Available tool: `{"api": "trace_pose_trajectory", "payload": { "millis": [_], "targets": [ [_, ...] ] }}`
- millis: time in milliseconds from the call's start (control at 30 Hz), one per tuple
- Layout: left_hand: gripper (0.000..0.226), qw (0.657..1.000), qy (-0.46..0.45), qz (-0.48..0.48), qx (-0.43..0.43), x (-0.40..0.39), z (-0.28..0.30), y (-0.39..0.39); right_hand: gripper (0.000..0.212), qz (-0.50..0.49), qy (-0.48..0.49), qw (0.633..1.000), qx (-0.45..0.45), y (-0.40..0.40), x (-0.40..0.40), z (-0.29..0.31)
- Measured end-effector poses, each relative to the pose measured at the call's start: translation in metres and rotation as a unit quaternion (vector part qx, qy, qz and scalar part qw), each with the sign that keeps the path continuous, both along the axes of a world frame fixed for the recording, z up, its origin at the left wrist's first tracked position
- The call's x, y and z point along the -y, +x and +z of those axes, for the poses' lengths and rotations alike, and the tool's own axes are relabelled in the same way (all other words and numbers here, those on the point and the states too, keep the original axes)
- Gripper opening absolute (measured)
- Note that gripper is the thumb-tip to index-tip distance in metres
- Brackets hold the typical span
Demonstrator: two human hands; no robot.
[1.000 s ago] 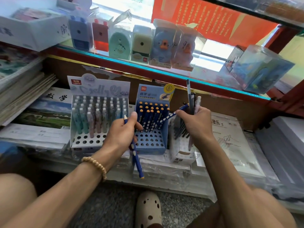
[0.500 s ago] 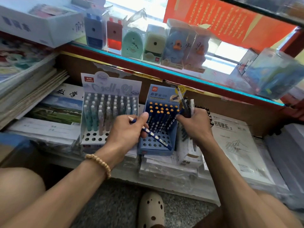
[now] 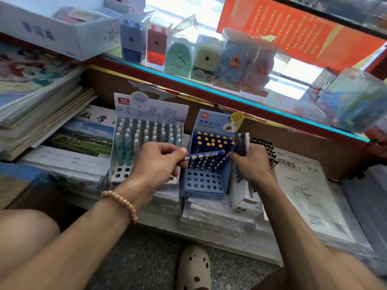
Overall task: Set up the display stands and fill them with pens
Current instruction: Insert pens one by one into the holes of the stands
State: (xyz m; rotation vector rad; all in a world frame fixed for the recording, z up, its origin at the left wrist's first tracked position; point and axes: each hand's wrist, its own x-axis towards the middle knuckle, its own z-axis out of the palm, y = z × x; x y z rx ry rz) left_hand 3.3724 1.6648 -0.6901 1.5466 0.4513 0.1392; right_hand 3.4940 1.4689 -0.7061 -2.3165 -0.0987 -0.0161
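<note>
A blue display stand [image 3: 206, 185] sits on the lower shelf, its back rows filled with blue pens with orange caps and its front holes empty. To its left stands a pale "Jelly" stand [image 3: 146, 114] holding pastel pens. My left hand [image 3: 157, 164] pinches one end of a blue pen with white spots [image 3: 204, 156], which lies level across the blue stand. My right hand [image 3: 249, 164] touches the pen's other end with its fingertips and grips a bundle of pens [image 3: 241, 141] that stick up from the fist.
A white pen box [image 3: 244, 200] stands open below my right hand. Stacks of notebooks [image 3: 41, 101] lie at left, wrapped paper packs [image 3: 310, 195] at right. Boxed sharpeners [image 3: 180, 55] line the glass shelf above. My sandalled foot [image 3: 193, 268] rests on the floor.
The spotted blue pen has swung from hanging down in my left hand to lying level between both hands. My right hand and its bundle have come lower and closer to the blue stand.
</note>
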Motion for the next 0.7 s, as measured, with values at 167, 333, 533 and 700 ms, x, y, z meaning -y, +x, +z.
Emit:
{"api": "trace_pose_trajectory", "payload": {
  "millis": [167, 333, 533, 700],
  "targets": [
    [0.014, 1.000, -0.012, 0.008, 0.000, -0.005, 0.001, -0.001, 0.013, -0.006, 0.037, 0.999, -0.035, 0.001, 0.000, 0.000],
    [0.014, 1.000, -0.024, 0.009, 0.004, -0.006, 0.002, -0.003, 0.012, -0.018, 0.082, 0.996, -0.030, 0.000, 0.000, -0.001],
    [0.013, 0.999, -0.037, 0.010, 0.009, -0.007, 0.004, -0.003, 0.015, 0.000, 0.004, 0.999, 0.050, 0.003, -0.008, -0.001],
    [0.010, 0.997, -0.080, 0.017, 0.003, -0.007, 0.002, -0.003, 0.025, 0.032, -0.050, 0.998, 0.013, 0.000, -0.014, -0.012]
  ]
}}
